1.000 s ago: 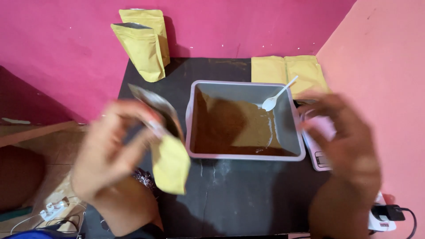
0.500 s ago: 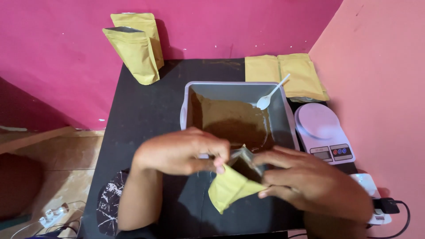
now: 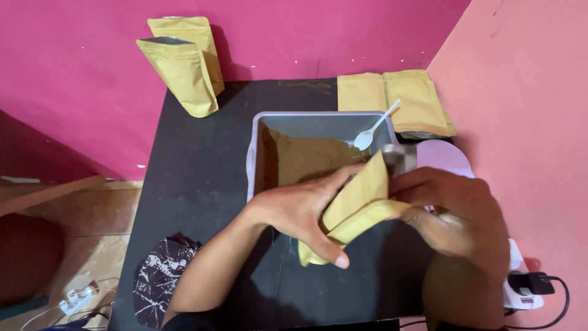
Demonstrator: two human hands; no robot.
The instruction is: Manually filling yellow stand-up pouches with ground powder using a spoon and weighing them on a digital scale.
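Both hands are working one flat yellow stand-up pouch (image 3: pixel 358 205) above the near right part of the black tabletop (image 3: pixel 196 184), just in front of the grey rectangular plastic tub (image 3: pixel 306 122). The left hand (image 3: pixel 300 211) is closing around the pouch's lower half, thumb pressing along its bottom edge. The right hand (image 3: pixel 453 211) is gripping the upper right side, where the silvery lined mouth appears to be parting; how far it is opening cannot be told.

The tub is holding a bed of brown powder (image 3: pixel 306 159), with a white plastic spoon (image 3: pixel 375 130) resting in it, handle leaning on the far right rim. The spoon is not in either hand.

Progress, judged: the held pouch is looking flat and unfilled, so filling is yet to begin. Two matching yellow pouches (image 3: pixel 184 67) are standing upright at the far left corner against the pink wall; whether they are filled cannot be told. A stack of flat yellow pouches (image 3: pixel 392 101) is lying behind the tub. A white round-topped scale (image 3: pixel 444 156) is sitting just right of the tub, nothing visible on it.
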